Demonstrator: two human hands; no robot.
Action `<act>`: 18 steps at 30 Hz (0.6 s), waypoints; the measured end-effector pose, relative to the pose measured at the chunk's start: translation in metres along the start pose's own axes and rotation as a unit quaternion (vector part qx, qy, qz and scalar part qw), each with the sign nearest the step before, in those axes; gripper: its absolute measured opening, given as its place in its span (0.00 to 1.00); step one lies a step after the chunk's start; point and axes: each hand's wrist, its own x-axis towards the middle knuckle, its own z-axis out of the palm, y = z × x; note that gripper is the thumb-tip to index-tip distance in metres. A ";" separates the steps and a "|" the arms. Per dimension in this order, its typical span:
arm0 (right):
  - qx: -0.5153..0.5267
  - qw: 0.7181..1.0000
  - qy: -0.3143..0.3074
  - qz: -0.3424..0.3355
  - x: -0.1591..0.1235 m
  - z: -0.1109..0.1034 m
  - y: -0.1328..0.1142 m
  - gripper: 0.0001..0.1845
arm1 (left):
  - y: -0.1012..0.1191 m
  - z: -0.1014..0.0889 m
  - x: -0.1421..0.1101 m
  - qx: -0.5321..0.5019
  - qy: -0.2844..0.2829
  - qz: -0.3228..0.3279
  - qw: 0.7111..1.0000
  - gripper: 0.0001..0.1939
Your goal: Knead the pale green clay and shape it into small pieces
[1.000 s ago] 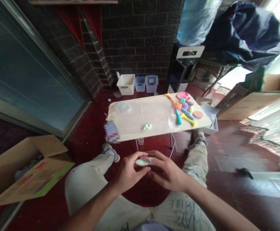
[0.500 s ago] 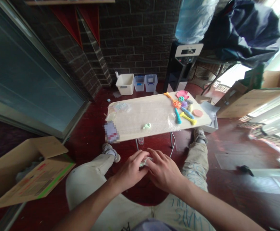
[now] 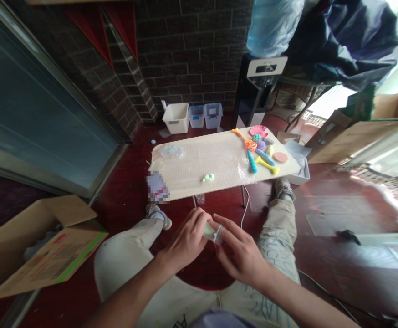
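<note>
Between my hands, above my lap and just short of the table, is a small clear plastic bag with something pale green in it. My left hand is closed on the bag's left side, and my right hand pinches its right side. The fingers cover much of the bag. A pale green lump of clay lies near the front edge of the table. Farther right on the table are an orange clay piece, a teal stick and a yellow bone-shaped piece.
Crumpled clear wrap lies at the table's left, above a blurred packet. Three bins, one of them a white bin, stand by the brick wall. An open cardboard box sits at left; a water dispenser stands behind.
My hands have turned and spread slightly, so more of the plastic bag and its pale green content shows between them. The things on the table lie as before.
</note>
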 end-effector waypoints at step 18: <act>0.459 0.853 -0.025 0.248 0.007 -0.001 0.022 0.13 | 0.007 0.000 -0.004 0.028 -0.053 -0.028 0.998 0.11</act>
